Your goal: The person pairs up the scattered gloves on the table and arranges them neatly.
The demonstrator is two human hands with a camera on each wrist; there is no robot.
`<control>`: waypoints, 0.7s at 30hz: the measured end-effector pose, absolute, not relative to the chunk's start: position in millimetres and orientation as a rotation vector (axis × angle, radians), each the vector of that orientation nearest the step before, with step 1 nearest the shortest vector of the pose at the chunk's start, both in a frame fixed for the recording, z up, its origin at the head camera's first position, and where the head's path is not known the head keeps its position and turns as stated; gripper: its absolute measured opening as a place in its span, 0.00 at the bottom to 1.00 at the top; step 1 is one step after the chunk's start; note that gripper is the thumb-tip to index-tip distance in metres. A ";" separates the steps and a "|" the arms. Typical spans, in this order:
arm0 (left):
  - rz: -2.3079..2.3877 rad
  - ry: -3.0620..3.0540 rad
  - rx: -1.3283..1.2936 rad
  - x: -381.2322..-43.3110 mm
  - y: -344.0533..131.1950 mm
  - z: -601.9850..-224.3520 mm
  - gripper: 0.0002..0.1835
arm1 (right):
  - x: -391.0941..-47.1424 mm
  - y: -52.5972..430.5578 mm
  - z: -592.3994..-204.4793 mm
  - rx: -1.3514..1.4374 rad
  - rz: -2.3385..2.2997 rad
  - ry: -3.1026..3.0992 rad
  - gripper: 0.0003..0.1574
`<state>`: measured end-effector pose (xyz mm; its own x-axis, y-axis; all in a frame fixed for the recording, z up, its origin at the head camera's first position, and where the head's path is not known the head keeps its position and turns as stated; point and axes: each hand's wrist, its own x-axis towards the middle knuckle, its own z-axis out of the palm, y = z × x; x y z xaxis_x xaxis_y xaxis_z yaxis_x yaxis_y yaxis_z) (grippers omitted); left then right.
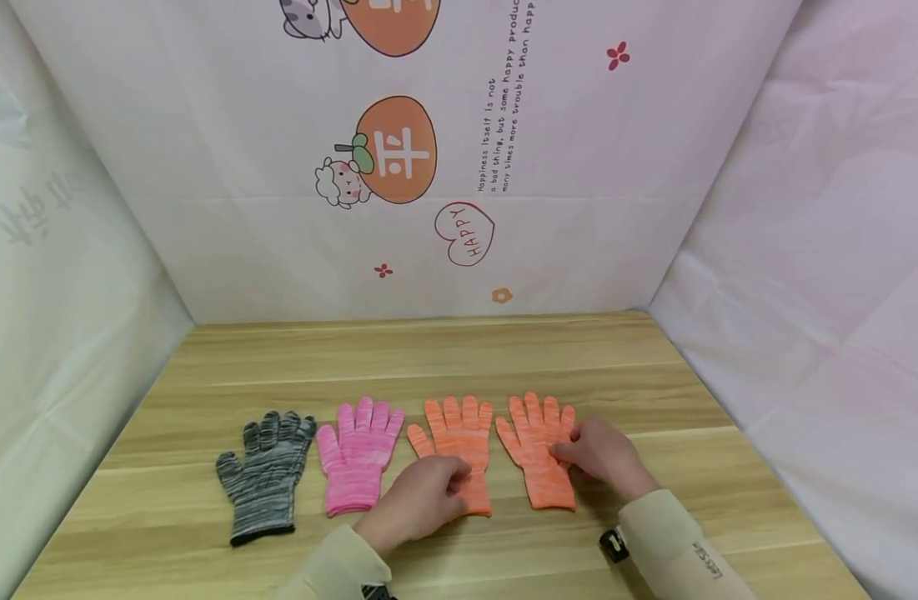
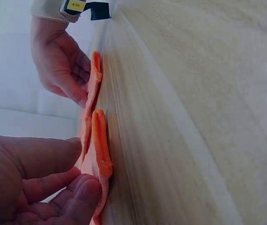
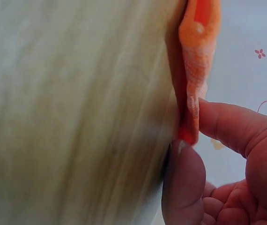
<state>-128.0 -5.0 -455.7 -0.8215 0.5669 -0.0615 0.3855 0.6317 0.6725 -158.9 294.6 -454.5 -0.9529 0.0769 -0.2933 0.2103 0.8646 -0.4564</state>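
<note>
Two orange knit gloves lie flat side by side, palms down or up I cannot tell. My left hand (image 1: pixel 423 502) is over the lower part of the left orange glove (image 1: pixel 459 429), its thumb and bent fingers apart. In the left wrist view its fingertips (image 2: pixel 90 191) are close beside the cuff, with no pinch showing. My right hand (image 1: pixel 604 457) pinches the right edge of the right orange glove (image 1: pixel 537 454) between thumb and finger, seen also in the right wrist view, where the edge is slightly raised.
A pink glove (image 1: pixel 359 458) and a grey-black glove (image 1: pixel 267 479) lie to the left in the same row. The wood-grain table (image 1: pixel 428 354) is bounded by a printed white back sheet (image 1: pixel 579 233) and white side sheets.
</note>
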 end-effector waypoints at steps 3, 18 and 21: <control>0.915 2.612 0.854 -128.1 -4.9 -457.4 0.08 | -160.1 294.3 -455.1 0.222 -0.740 2.766 0.26; 0.918 2.613 0.822 -125.1 -9.0 -460.0 0.18 | -157.6 297.3 -455.6 0.207 -0.890 2.697 0.29; 0.925 2.610 0.823 -125.3 -9.6 -460.7 0.18 | -157.1 297.5 -455.9 0.215 -0.949 2.674 0.30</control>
<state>-125.3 -9.6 -460.7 -0.8084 0.5868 -0.0464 0.4265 0.6383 0.6408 -157.1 297.5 -455.9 -0.9455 0.0420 -0.3230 0.2363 0.7711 -0.5913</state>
